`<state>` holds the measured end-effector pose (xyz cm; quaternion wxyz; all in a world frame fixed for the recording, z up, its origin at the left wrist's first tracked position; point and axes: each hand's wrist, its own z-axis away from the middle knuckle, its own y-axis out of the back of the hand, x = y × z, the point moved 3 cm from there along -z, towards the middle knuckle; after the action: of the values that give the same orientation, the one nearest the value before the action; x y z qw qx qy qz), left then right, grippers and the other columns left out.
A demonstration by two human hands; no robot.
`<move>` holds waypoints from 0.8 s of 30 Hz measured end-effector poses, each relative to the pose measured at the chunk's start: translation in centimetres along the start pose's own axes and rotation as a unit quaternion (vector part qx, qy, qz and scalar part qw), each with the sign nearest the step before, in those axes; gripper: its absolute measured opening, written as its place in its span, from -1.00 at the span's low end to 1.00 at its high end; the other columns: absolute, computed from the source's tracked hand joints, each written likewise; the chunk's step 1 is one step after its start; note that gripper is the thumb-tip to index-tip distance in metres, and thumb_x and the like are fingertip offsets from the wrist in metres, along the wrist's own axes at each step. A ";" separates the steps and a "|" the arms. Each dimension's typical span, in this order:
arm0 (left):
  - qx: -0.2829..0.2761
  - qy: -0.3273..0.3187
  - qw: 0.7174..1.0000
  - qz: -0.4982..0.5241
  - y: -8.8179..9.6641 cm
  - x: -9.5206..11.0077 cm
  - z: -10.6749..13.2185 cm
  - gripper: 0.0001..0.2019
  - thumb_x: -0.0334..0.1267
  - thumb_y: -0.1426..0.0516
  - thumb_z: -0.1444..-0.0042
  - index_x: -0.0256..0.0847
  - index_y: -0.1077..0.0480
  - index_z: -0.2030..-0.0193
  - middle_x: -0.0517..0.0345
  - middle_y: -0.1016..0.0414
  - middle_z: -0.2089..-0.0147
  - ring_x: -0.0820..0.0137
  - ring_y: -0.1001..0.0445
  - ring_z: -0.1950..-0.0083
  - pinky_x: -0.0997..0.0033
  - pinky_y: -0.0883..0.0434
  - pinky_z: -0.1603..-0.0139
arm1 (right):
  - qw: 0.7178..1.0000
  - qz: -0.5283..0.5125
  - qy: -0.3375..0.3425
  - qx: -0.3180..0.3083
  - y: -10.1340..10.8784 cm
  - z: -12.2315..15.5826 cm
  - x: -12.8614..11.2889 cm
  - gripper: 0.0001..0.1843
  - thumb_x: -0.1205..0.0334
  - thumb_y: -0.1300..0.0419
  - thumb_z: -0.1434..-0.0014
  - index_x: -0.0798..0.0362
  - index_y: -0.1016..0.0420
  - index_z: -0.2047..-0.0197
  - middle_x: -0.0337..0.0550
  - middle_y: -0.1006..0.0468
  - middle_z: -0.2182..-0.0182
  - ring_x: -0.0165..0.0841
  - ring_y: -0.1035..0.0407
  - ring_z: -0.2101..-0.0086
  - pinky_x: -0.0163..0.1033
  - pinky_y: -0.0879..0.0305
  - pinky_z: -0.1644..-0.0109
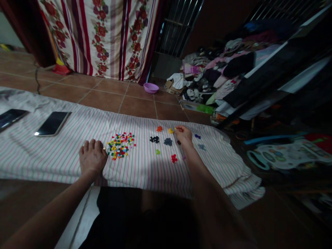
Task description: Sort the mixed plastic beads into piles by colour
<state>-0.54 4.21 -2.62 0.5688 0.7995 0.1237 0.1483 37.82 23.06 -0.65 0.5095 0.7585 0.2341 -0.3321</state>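
A striped pink and white cloth (145, 166) lies across the floor in front of me. On it sits a mixed heap of small coloured pieces (120, 145). My left hand (92, 157) rests flat on the cloth just left of that heap, fingers stretched out. To the right lie small sorted clusters: orange (159, 128), yellow (170, 131), black (154, 139), dark blue (168, 141), green (157, 151), red (174, 158) and purple (197, 136). My right hand (183, 135) reaches among them, fingertips pinched on a small yellow piece beside the yellow cluster.
Two dark phones (53, 123) (10, 117) lie on the cloth at left. Beyond is tiled floor with a purple bowl (151, 88) and a flowered curtain (103, 34). A clothes pile (212, 72) and a toy (285, 155) crowd the right.
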 end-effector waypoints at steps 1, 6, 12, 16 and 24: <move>0.001 0.001 1.000 0.001 0.0 0.0 0.0 -0.67 -0.22 0.12 -0.20 -0.25 -0.38 0.06 -0.12 -0.40 -0.14 0.01 -0.23 -0.26 0.05 -0.16 -0.21 | 1.000 0.020 -0.013 0.006 0.2 -0.4 0.2 -0.74 0.20 -0.15 0.01 0.08 -0.56 0.25 -0.15 -0.59 0.41 -0.31 -0.48 0.36 -0.26 -0.37 0.23; 0.009 0.001 1.000 0.006 0.0 0.0 0.2 -0.65 -0.22 0.12 -0.21 -0.27 -0.38 0.04 -0.14 -0.39 -0.16 0.01 -0.22 -0.27 0.04 -0.16 -0.22 | 0.993 0.110 -0.039 -0.004 0.0 -1.4 0.4 -0.73 0.36 -0.15 0.03 0.06 -0.61 0.25 -0.14 -0.64 0.36 -0.29 -0.50 0.28 -0.26 -0.36 0.13; 0.009 -0.009 1.000 0.000 -0.1 0.1 0.1 -0.69 -0.24 0.12 -0.20 -0.24 -0.38 0.09 -0.13 -0.42 -0.10 0.01 -0.25 -0.24 0.04 -0.19 -0.18 | 0.979 0.203 0.000 -0.023 -1.1 -1.7 0.0 -0.71 0.41 -0.12 -0.04 0.04 -0.62 0.23 -0.12 -0.65 0.25 -0.29 -0.50 0.22 -0.30 -0.33 0.12; 0.011 -0.005 1.000 -0.002 -0.3 0.0 0.0 -0.70 -0.24 0.10 -0.20 -0.23 -0.37 0.07 -0.13 -0.40 -0.14 0.01 -0.23 -0.27 0.04 -0.17 -0.21 | 0.971 0.237 0.002 -0.037 -1.6 -1.8 -0.3 -0.69 0.42 -0.10 -0.09 0.03 -0.62 0.18 -0.08 -0.65 0.22 -0.28 -0.50 0.21 -0.28 -0.33 0.13; -0.001 0.001 1.000 0.002 -0.1 0.2 0.0 -0.65 -0.23 0.13 -0.22 -0.28 -0.37 0.01 -0.16 -0.38 -0.18 -0.03 -0.20 -0.29 0.02 -0.16 -0.25 | 0.963 0.260 -0.007 -0.066 -2.0 -1.8 -0.6 -0.66 0.38 -0.09 -0.14 0.03 -0.62 0.10 -0.07 -0.64 0.13 -0.26 -0.50 0.14 -0.28 -0.33 0.09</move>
<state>-0.39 4.25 -2.67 0.5695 0.7988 0.1228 0.1503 36.50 25.47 -1.04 0.6292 0.7555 0.0466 -0.1768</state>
